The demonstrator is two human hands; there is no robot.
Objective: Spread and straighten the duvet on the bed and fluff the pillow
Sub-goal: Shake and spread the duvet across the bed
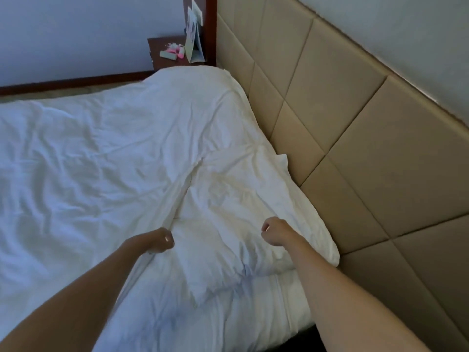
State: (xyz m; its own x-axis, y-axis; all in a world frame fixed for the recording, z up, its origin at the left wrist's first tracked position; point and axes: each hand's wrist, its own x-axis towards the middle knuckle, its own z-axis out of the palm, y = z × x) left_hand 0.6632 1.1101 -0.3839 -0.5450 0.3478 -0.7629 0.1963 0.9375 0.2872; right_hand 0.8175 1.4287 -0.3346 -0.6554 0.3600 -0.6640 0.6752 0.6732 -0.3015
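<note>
The left hand (162,240) grips a ridge of the creased white duvet (101,158); the right hand (272,231), curled in a fist, holds nothing visible.

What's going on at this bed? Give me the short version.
A person is making the bed. The left hand grips a fold of the white duvet, which runs up from it as a taut ridge. The right hand is closed in a fist over the pillow beside the padded headboard; whether it holds fabric cannot be told. The duvet covers most of the bed but is still wrinkled. A nightstand with small items stands in the far corner.
</note>
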